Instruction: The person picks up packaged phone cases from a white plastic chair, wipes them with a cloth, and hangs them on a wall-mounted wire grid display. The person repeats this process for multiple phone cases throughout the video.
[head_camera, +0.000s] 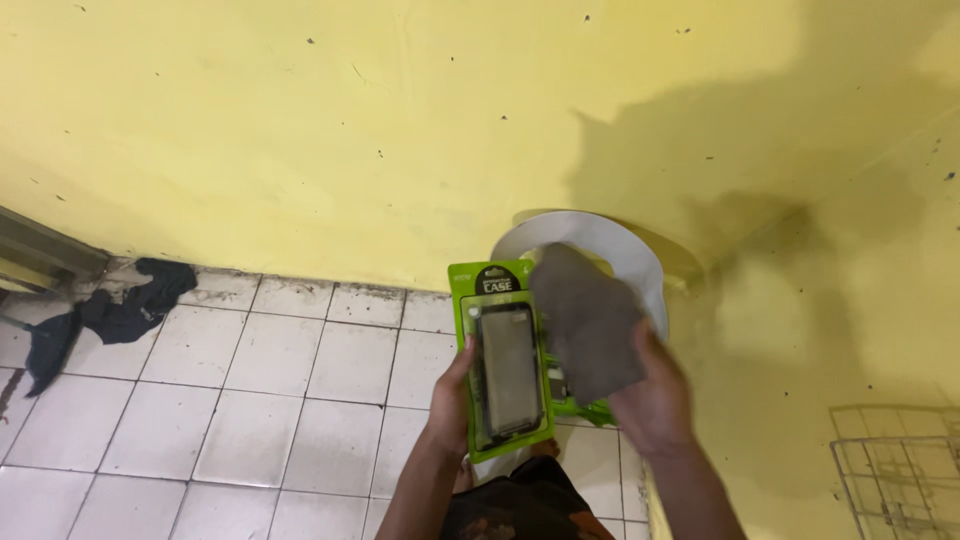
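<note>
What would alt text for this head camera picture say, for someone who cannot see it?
A left hand holds a green phone-case package upright while the right hand presses a grey cloth beside it. Behind are a yellow wall, a white tiled floor and a dark rag.

Both bare forearms are raised into view from the lower edge, converging slightly. Left hand (452, 400) — fingers curled, thumb set along the near edge, a closed grip maintained, palm turned inward. Right hand (652, 400) — held a little to the right, fingers flexed and closed, back of hand partly motion-blurred.
</note>
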